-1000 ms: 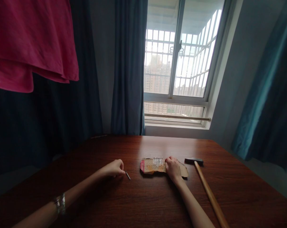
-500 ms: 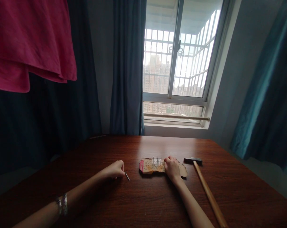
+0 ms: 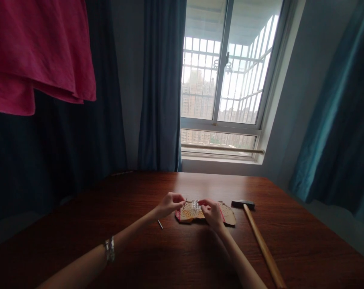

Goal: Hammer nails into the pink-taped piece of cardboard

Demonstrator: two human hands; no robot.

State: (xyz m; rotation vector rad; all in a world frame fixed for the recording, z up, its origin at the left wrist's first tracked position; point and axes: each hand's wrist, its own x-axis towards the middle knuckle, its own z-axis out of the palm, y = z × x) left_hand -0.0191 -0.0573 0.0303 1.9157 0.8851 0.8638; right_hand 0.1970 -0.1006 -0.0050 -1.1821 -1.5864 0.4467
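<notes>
A flat, dotted board, pink and tan with ragged edges (image 3: pixel 188 214), lies on the table. Several thin nails (image 3: pixel 195 204) stand upright in a cluster near its middle. My left hand (image 3: pixel 169 204) pinches a nail (image 3: pixel 186 203) over the board's left part, beside the cluster. On the right, my right hand (image 3: pixel 212 212) reaches over the board, thumb and forefinger bent and slightly apart at the standing nails; whether it touches them is unclear. A loose nail (image 3: pixel 160 224) lies on the table below my left wrist.
A hammer (image 3: pixel 261 241) with a long wooden handle and dark head lies right of the board on the brown wooden table (image 3: pixel 182 257). Blue curtains (image 3: pixel 160 88) and a window stand behind. Pink cloth (image 3: pixel 40 56) hangs at upper left.
My left hand has risen from the table beside the loose nail and moved right to the board with a nail in its fingers. My right hand has shifted left toward the standing nails.
</notes>
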